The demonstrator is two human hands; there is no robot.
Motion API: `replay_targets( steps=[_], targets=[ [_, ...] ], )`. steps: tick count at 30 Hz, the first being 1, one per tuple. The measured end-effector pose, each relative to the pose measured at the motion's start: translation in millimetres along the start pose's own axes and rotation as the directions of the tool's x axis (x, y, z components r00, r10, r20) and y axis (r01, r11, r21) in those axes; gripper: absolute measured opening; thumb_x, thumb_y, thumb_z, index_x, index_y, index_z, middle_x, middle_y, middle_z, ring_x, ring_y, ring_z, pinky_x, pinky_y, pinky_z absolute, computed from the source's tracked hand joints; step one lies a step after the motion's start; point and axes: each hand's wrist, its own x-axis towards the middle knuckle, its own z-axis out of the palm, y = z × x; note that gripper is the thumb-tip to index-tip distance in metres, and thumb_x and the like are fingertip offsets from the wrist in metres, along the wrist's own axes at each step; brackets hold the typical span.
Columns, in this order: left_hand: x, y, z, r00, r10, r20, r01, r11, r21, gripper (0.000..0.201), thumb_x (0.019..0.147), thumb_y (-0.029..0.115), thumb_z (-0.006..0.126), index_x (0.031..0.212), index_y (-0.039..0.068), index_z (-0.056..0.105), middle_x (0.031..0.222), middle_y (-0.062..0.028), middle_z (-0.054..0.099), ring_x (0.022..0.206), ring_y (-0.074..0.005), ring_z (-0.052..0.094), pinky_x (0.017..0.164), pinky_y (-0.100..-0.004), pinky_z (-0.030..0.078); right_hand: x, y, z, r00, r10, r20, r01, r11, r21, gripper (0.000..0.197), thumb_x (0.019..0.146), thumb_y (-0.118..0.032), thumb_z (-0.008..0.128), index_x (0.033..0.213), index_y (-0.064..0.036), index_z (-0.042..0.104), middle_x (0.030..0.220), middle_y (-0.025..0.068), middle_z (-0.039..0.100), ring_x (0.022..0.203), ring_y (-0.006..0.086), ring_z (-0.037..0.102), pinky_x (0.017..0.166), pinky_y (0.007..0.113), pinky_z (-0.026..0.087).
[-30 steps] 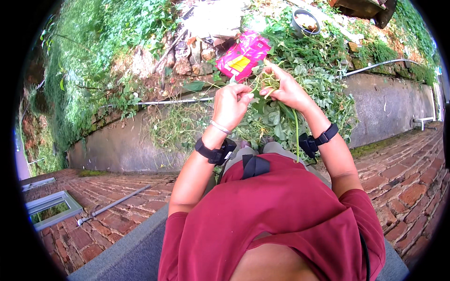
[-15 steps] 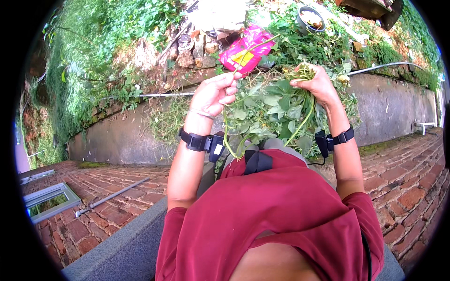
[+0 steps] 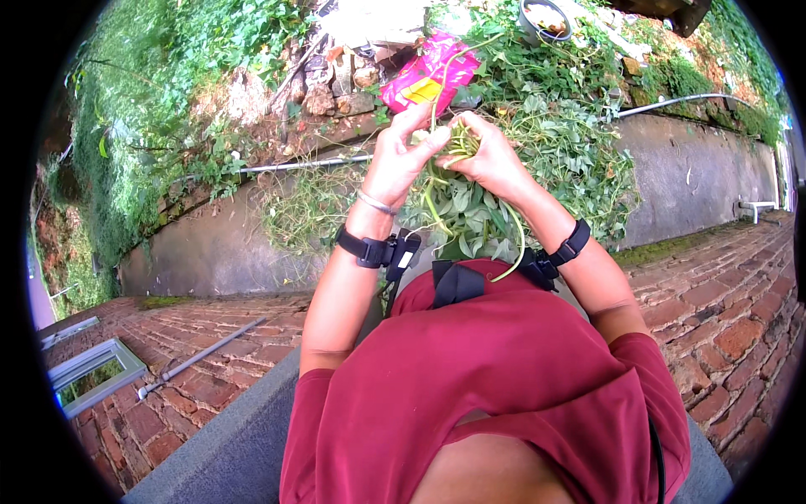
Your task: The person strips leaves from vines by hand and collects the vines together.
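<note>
Here, your fingers crowd over the top of the bunch of leafy green stems [image 3: 457,197], so the exact spot where they meet it is hard to make out; your left hand [image 3: 401,155] is closed in a pinch on one thin stem, and your right hand [image 3: 487,151] is curled around the gathered upper ends; the bunch sits between both hands, held up in front of your chest; its long axis runs roughly top to bottom, stem ends up at your fingers, leaves hanging down toward your red shirt [image 3: 487,386]; one smooth, pale green stalk curves down past your right wrist; the leaves are broad, soft and matte; behind your hands lies a glossy pink and yellow wrapper [image 3: 428,76], partly covered by your fingers; a round pot [image 3: 544,18] is cut off at the upper rim.
</note>
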Motion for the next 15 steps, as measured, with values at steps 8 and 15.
replay_targets(
  steps=[8,15],
  targets=[
    [-53.7,5.1,-14.4,0.717,-0.651,0.249,0.697,0.664,-0.270,0.025,0.094,0.018,0.061,0.108,-0.002,0.064,0.072,-0.0046,0.063,0.053,-0.0100,0.055,0.047,-0.0231,0.044,-1.0,25.3,-0.4,0.993,-0.120,-0.019,0.094,0.858,-0.505,0.033,0.075,-0.013,0.077,0.104,-0.0068,0.064,0.094,0.0150,0.067,0.088,0.0339,0.066,0.075,0.039,0.050],
    [-62.2,13.2,4.4,0.689,-0.701,0.181,0.707,0.597,-0.380,0.019,0.095,0.022,0.062,0.092,0.004,0.064,0.070,-0.0049,0.062,0.047,-0.0090,0.047,0.042,-0.0210,0.034,4.8,27.9,-3.0,0.966,-0.253,0.044,0.221,0.731,-0.646,0.029,0.066,0.003,0.060,0.094,-0.0050,0.065,0.091,0.0135,0.067,0.085,0.0381,0.064,0.071,0.046,0.049]
  ],
)
